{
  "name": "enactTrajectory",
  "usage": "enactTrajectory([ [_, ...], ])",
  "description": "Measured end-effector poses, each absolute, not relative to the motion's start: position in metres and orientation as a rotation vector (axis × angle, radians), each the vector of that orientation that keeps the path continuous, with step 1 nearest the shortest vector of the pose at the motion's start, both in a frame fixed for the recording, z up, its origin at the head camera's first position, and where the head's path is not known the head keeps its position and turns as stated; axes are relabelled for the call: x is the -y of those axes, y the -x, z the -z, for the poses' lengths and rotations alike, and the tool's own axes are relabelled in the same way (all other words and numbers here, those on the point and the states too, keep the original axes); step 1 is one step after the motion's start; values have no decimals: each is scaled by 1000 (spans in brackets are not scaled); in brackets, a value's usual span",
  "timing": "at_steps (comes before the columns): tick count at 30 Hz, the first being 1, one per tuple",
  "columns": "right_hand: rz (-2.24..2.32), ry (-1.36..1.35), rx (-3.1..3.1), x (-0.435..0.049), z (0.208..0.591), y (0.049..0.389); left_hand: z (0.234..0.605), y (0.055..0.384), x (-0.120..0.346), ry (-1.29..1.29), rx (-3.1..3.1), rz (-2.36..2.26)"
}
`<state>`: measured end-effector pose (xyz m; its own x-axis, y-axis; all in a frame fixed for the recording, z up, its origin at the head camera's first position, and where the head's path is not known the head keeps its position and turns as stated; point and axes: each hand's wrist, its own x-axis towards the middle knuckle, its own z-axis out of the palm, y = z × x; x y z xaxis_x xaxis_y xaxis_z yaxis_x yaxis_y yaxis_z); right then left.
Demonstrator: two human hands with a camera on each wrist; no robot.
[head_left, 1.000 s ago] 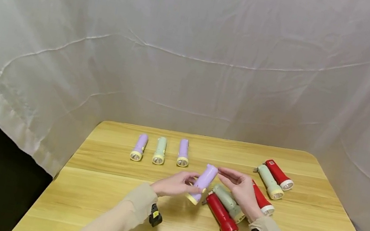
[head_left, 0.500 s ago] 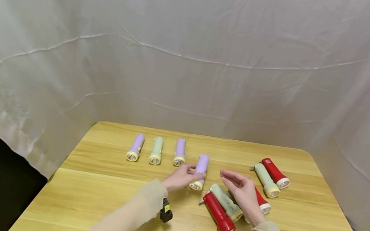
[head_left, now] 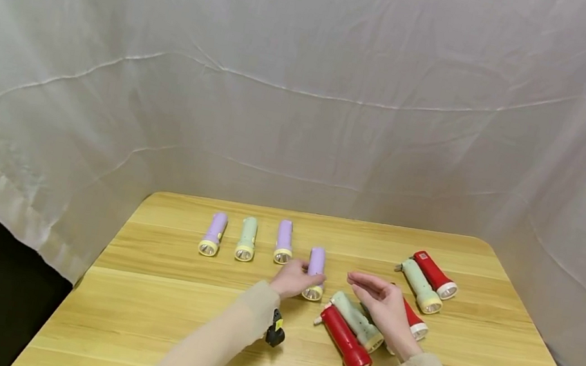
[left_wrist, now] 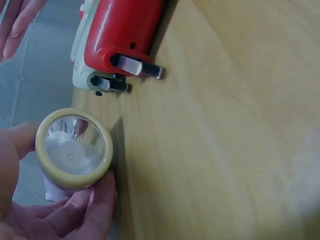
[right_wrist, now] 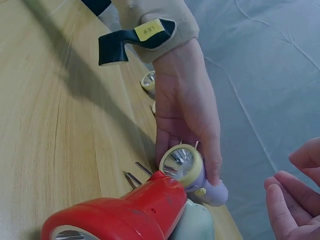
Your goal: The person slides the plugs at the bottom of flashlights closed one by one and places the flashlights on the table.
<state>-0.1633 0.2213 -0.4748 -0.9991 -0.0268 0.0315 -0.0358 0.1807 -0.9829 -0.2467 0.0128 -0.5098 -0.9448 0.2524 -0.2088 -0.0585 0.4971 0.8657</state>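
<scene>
My left hand (head_left: 292, 280) grips a purple flashlight (head_left: 317, 260) with a pale yellow head ring. Its lens end faces me, and in the left wrist view the thumb and fingers lie on both sides of the ring (left_wrist: 42, 150). The flashlight appears to lie on or just over the table. My right hand (head_left: 384, 305) hovers with fingers extended and nothing between fingers and thumb. Below it lie a red flashlight (head_left: 346, 341), a pale green flashlight (head_left: 354, 320) and a second red flashlight (head_left: 414, 322), partly hidden by that hand.
Standing apart in a row at the back left are a purple flashlight (head_left: 215, 231), a green flashlight (head_left: 248, 235) and another purple flashlight (head_left: 285, 240). At right, a red flashlight (head_left: 434, 273) lies beside a green one (head_left: 421, 285). Grey cloth (head_left: 334, 151) hangs behind the wooden table (head_left: 156, 322).
The left hand has turned the purple flashlight from a tilted pose, moved it away from the right hand and lowered it beside the row. The right hand has stayed nearly in place.
</scene>
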Motion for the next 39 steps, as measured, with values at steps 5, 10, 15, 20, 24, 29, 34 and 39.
enactTrajectory([
  [5,-2000,-66,2415,-220,473,162,509,252,-18,-111,-2474,-1366],
  [10,-1997,-69,2422,-220,472,162,509,251,-21,-131,-2541,-1286],
  [15,-1997,-72,2421,-218,472,162,505,246,-22,-156,-2630,-1178],
  [20,-1996,-76,2427,-217,472,163,499,242,-22,-252,-2694,-1083],
  [24,-1974,-71,2442,-218,472,163,493,237,-19,-272,-2675,-1080],
  [29,-1949,-61,2451,-218,472,162,490,228,-10,-215,-2618,-1111],
  [34,-1945,-67,2447,-217,472,162,494,222,-2,-242,-2588,-1114],
  [39,-1953,-97,2432,-216,472,163,501,220,0,-249,-2560,-1136],
])
